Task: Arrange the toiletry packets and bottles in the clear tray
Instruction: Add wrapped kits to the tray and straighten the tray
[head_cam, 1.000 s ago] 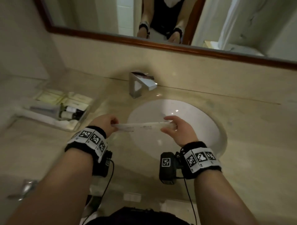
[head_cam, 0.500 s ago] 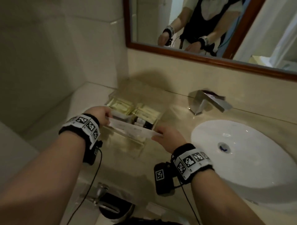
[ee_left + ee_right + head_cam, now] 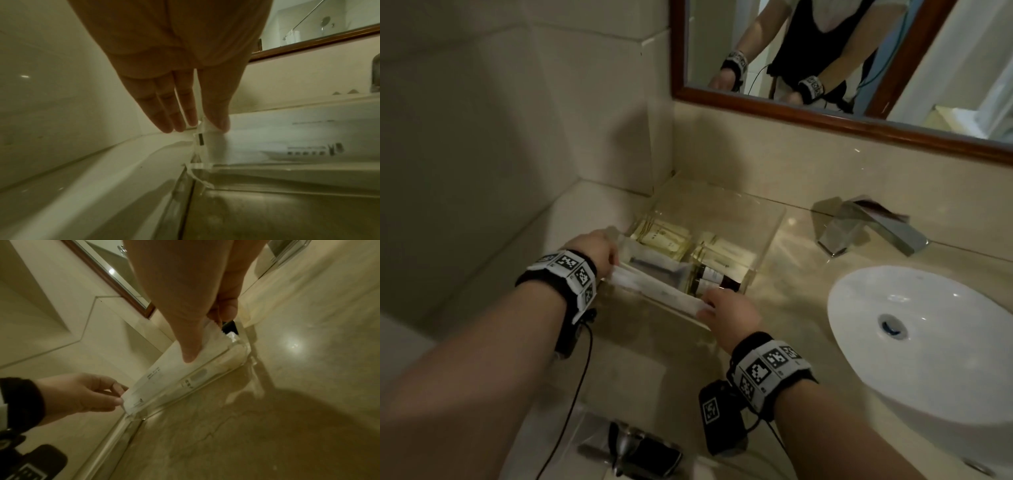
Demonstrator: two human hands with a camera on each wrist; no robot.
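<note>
The right hand (image 3: 732, 313) pinched the near end of a long white packet (image 3: 659, 291), thumb on one face and a finger curled behind. The left hand (image 3: 594, 251) pinched the packet's other end between thumb and fingertips, its other fingers nearly straight in the left wrist view. The packet lay slanted along the front wall of the tray (image 3: 767, 233), low against it; whether it rested on the tray floor could not be told. The tray stood on the counter (image 3: 791, 291) in the corner by the wall. Behind the packet in the tray lay another clear-wrapped packet (image 3: 654, 262), then two small dark bottles (image 3: 714, 279) on their sides at the right. Farther back sat yellowish sachets (image 3: 664, 236). Right of the tray were the basin (image 3: 928, 329) and, beyond it, the tap (image 3: 866, 228). A mirror (image 3: 825, 51) hung above.
</note>
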